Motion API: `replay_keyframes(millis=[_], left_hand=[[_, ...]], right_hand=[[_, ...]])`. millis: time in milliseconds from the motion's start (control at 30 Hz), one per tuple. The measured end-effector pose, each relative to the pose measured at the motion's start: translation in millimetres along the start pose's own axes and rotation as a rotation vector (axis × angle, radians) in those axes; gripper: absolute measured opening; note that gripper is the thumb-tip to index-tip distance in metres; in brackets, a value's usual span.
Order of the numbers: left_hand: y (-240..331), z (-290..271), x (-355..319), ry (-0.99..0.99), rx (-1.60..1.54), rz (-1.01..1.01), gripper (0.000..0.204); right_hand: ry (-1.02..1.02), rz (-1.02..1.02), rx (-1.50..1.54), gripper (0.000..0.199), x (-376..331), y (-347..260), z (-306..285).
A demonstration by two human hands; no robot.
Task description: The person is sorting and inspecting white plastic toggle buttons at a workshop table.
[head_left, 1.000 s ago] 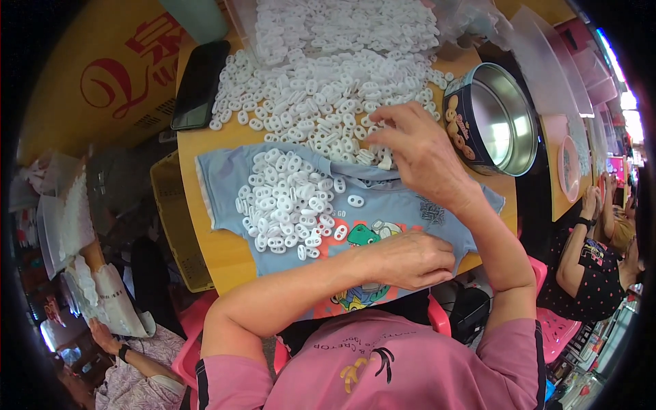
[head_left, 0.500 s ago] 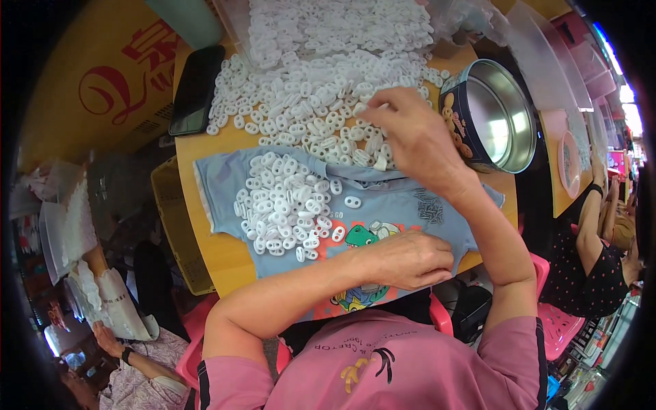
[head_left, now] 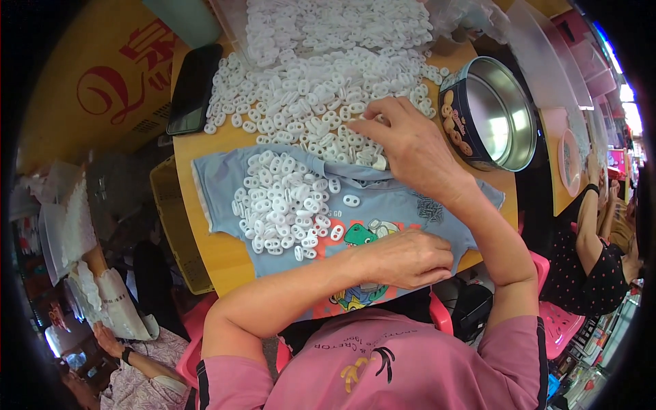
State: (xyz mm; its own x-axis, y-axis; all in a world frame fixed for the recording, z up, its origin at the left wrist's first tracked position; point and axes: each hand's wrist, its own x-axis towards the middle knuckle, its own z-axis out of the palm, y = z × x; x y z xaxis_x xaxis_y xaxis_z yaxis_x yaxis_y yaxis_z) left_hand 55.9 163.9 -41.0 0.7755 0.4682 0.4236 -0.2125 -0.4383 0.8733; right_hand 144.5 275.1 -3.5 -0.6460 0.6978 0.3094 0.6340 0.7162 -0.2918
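- Your right hand (head_left: 413, 143) is over the near edge of the big heap (head_left: 321, 82) of white two-holed pieces, above the shirt's collar.
- Its fingers are bent, with the tips at or just above the pieces; you cannot tell from this view whether they pinch one.
- Your left hand (head_left: 413, 258) rests low on the shirt (head_left: 219, 179), back upward and fingers curled in; what lies under them is hidden, so you cannot tell if they hold anything.
- The shirt, grey-blue with a green dinosaur print, lies spread on the table (head_left: 229, 261) in front of you.
- On its left part you have the small heap (head_left: 280, 205) of the same white pieces.
- One loose piece (head_left: 351, 201) lies apart, to the right of the small heap.
- Dark bits (head_left: 430, 209) sit in a little patch on the shirt's right side, just beside your right wrist.
- To the right of the big heap you have an open round tin (head_left: 495, 119), tilted in this view.
- To the heap's left, a black phone (head_left: 195, 92) lies on the table, with a green cup (head_left: 186, 22) beyond it.
- On your far left, a co-worker's hand (head_left: 106, 336) shows beside a pale bag (head_left: 123, 307).
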Motion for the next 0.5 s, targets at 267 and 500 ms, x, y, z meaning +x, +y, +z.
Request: replay_keyframes(millis=[267, 500], left_hand=[[2, -2, 1, -0.026, 0.007, -0.019, 0.016], [1, -1, 1, -0.041, 0.002, -0.032, 0.015]], right_hand=[[0.002, -0.058, 0.13, 0.037, -11, 18, -21], [0.167, 0.188, -0.084, 0.043, -2, 23, -12]])
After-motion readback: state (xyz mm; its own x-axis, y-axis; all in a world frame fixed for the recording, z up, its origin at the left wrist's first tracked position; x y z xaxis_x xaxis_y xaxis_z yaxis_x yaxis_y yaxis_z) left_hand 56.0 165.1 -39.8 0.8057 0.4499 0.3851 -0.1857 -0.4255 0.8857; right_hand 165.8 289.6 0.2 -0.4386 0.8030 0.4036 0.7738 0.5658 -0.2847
